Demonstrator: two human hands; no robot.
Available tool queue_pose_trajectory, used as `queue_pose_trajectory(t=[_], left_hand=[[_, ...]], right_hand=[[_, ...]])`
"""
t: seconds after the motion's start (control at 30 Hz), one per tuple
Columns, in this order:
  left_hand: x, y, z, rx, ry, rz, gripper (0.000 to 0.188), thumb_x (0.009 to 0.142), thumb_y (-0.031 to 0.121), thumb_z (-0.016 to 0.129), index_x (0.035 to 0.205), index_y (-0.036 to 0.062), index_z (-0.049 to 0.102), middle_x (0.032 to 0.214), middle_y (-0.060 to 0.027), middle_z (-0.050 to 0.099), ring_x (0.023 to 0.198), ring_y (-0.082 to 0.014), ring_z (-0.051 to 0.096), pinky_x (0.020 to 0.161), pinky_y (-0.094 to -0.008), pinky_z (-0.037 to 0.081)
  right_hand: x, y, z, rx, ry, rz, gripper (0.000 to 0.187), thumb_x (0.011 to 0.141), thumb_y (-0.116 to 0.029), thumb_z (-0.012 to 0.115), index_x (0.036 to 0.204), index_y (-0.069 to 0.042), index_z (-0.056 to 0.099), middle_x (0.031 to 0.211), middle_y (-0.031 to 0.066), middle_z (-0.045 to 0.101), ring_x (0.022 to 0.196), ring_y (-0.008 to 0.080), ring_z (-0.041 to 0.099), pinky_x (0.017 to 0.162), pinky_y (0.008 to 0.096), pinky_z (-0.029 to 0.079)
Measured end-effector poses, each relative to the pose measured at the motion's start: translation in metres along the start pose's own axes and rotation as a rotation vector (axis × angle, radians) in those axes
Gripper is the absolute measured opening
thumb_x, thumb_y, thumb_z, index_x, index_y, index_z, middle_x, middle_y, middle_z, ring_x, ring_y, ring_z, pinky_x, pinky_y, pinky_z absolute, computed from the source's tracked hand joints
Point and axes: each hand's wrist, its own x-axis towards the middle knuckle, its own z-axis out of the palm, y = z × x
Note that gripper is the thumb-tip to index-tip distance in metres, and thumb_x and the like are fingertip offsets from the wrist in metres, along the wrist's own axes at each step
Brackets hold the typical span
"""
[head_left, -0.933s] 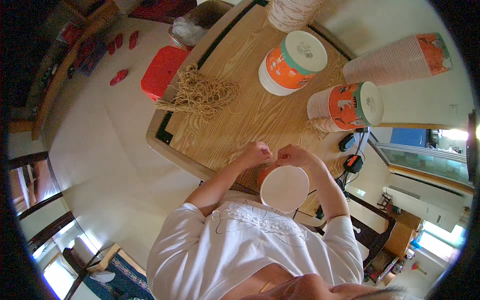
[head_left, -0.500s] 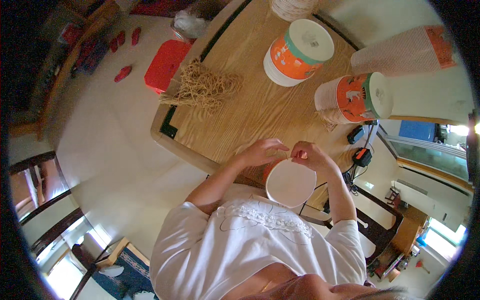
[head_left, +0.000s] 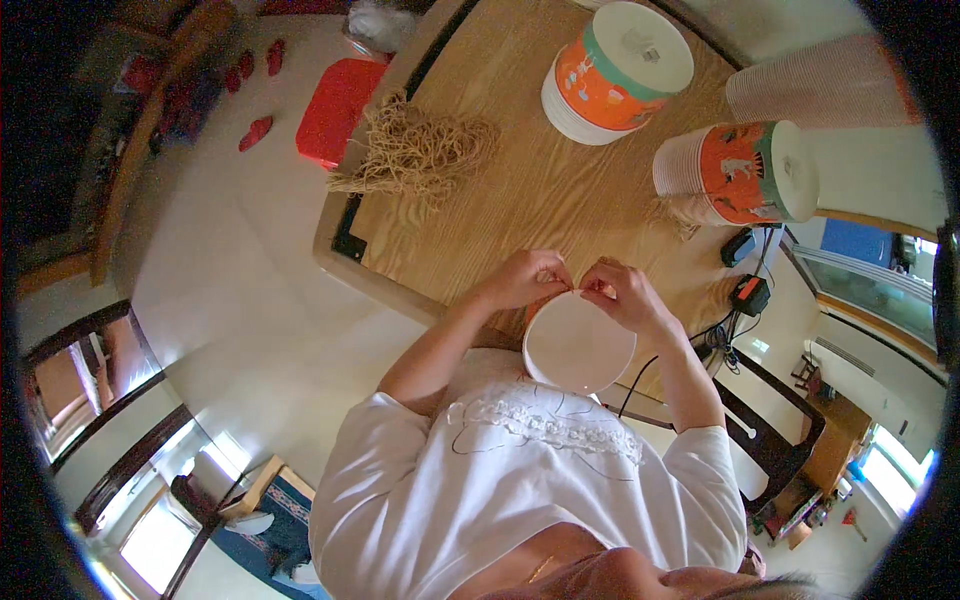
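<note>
A paper bucket [head_left: 580,345], white inside with a bit of orange on its outer wall, leans against my body at the table's near edge, its mouth toward me. My left hand [head_left: 535,278] is closed in a pinch at the far rim; what lies between its fingertips is too small to make out. Close beside it, my right hand [head_left: 622,293] pinches that same rim, thumb and fingers together. The two hands' fingertips nearly touch. A tangled heap of tan twine [head_left: 425,150] lies on the table's left part, beyond my left hand.
Stacks of upturned orange-and-green paper buckets stand on the wooden table [head_left: 480,225]: one stack [head_left: 610,85] at the back, another [head_left: 735,175] at the right. Black adapters [head_left: 750,293] and cables hang near the right edge. A red container [head_left: 340,110] sits beyond the table's left edge.
My left hand's fingers have closed from a looser spread into a pinch at the rim. The bucket has shifted slightly up and left in view. The whole view has tilted a little.
</note>
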Motion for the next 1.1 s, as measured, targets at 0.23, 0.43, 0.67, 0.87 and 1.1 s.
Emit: queue_pose_trajectory(t=[0.23,0.43,0.67,0.87,1.1], left_hand=[[0.002,-0.008,0.008,-0.107,0.1,-0.003,0.012,0.073,0.007,0.064,0.084,0.002,0.062,0.079,-0.0084,0.06,0.076,-0.0178,0.059,0.07,-0.0297,0.046],[0.005,-0.016,0.01,-0.104,0.048,-0.141,0.01,0.079,0.013,0.062,0.085,0.0043,0.061,0.085,-0.0055,0.061,0.085,-0.0163,0.058,0.077,-0.0298,0.046],[0.006,-0.036,0.018,-0.056,0.083,-0.12,0.012,0.076,0.015,0.063,0.079,0.0037,0.061,0.081,-0.006,0.059,0.081,-0.0177,0.057,0.076,-0.0301,0.045],[0.006,-0.028,0.016,-0.088,0.15,-0.178,0.009,0.074,0.013,0.063,0.075,0.0032,0.061,0.078,-0.0076,0.059,0.076,-0.0195,0.057,0.071,-0.03,0.045],[0.003,-0.037,0.02,-0.039,0.221,-0.034,0.012,0.073,0.013,0.063,0.074,0.0017,0.061,0.074,-0.0102,0.059,0.071,-0.0209,0.059,0.064,-0.0307,0.046]], right_hand=[[0.004,-0.007,0.001,-0.105,0.039,-0.086,0.013,0.074,-0.005,0.063,0.085,-0.005,0.056,0.077,0.0075,0.052,0.07,0.0207,0.055,0.063,0.0322,0.047],[0.002,-0.007,0.004,-0.127,0.034,-0.05,0.014,0.075,-0.012,0.061,0.087,-0.006,0.057,0.084,0.0097,0.055,0.083,0.0291,0.053,0.074,0.0377,0.045],[0.0,-0.001,0.008,-0.124,0.098,-0.146,0.011,0.073,-0.005,0.062,0.084,-0.005,0.059,0.082,0.0094,0.054,0.077,0.0261,0.056,0.067,0.0347,0.047],[0.001,-0.004,0.009,-0.13,0.074,-0.094,0.014,0.072,-0.002,0.061,0.085,-0.004,0.059,0.081,0.0104,0.054,0.079,0.0263,0.056,0.068,0.0337,0.048],[-0.001,-0.008,0.013,-0.077,0.119,-0.144,0.013,0.07,0.0,0.061,0.083,-0.003,0.06,0.079,0.0103,0.054,0.075,0.0253,0.055,0.066,0.0334,0.047]])
